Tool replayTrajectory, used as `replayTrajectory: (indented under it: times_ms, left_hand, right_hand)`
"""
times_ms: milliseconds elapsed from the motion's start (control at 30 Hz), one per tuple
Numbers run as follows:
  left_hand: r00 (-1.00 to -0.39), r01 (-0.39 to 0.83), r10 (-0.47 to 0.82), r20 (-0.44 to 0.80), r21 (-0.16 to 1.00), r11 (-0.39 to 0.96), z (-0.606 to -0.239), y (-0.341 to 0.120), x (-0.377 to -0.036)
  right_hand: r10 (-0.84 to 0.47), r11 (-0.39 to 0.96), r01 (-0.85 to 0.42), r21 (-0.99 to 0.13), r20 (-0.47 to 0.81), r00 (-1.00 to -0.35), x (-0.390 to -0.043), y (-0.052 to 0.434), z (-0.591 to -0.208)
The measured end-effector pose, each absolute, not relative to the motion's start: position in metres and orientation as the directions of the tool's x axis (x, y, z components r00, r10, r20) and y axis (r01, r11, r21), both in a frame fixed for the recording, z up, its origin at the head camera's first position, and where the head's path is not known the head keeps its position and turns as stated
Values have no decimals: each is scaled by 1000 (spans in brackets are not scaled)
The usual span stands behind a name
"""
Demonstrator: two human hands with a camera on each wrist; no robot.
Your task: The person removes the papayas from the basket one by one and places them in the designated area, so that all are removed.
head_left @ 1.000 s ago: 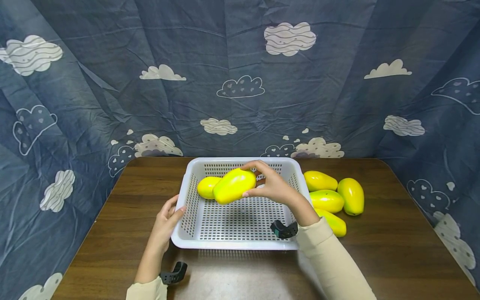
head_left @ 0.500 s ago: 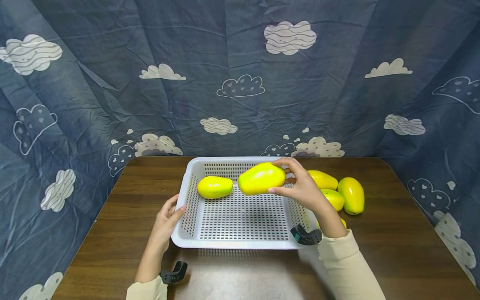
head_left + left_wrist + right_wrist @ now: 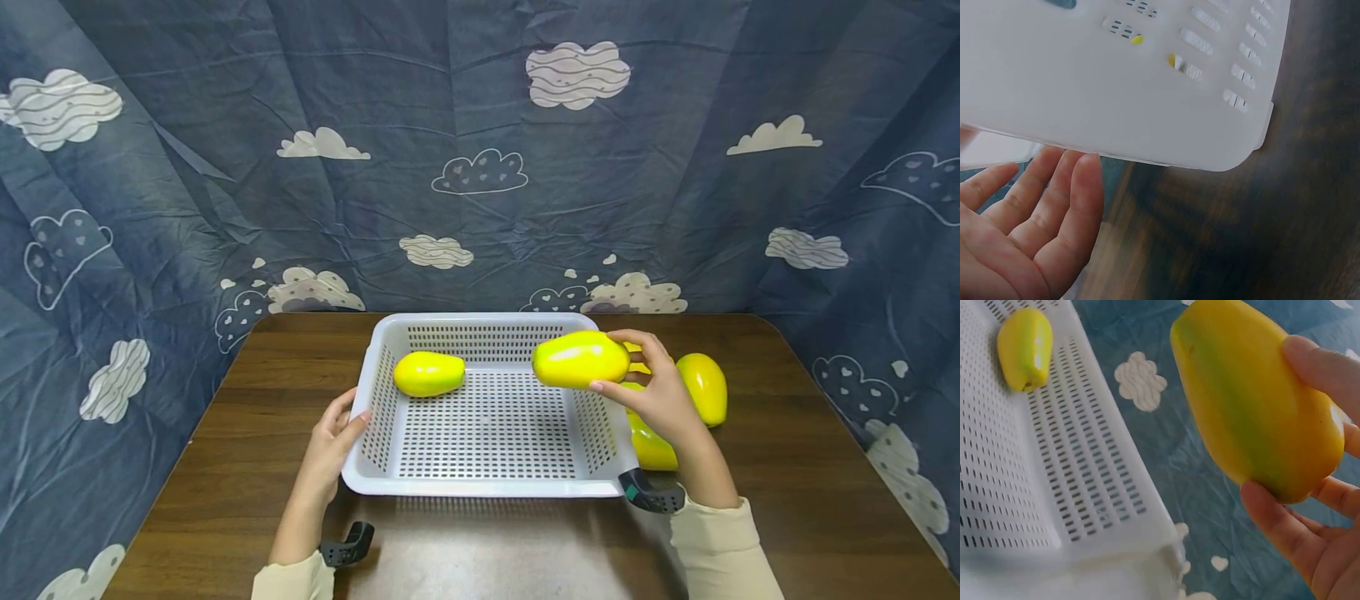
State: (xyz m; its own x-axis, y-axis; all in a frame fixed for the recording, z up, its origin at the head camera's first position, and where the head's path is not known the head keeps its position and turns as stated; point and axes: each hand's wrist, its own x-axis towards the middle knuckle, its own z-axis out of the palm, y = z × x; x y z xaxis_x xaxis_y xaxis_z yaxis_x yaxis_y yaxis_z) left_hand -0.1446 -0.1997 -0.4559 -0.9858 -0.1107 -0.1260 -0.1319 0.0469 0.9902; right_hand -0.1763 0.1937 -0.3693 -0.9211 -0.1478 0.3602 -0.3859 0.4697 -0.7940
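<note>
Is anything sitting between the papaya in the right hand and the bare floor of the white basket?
Nothing visible. The right hand holds the papaya above the white basket by its right wall. The floor beneath is bare; the only other fruit inside lies at the far left. The left hand touches the outer left wall.

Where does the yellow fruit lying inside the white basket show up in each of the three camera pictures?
Head: fruit in basket, far-left corner.
Left wrist: only yellow glints through the wall slots; the fruit itself is hidden.
Right wrist: top left.
Shared landmark: the white basket.
</note>
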Motion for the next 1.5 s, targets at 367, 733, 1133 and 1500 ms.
replayTrajectory:
  times_ms: [367, 733, 1133, 1500]
  left_hand:
    - [-985, -129, -117, -123, 991, 46, -457, -200, -145]
    - [-985, -132, -118, -126, 990, 43, -459, -202, -147]
    - [-987, -120, -113, -115, 992, 38, -457, -201, -145]
    - [-986, -123, -119, -117, 992, 43, -458, -201, -146]
  right_hand:
    - [-13, 477, -292, -829, 325, -946, -171, 233, -396]
    - [159, 563, -154, -812, 289, -944, -155, 264, -424]
    - [328, 510, -55, -858, 254, -910, -163, 341, -534]
    - [382, 482, 139, -865, 65, -922, -126, 317, -482]
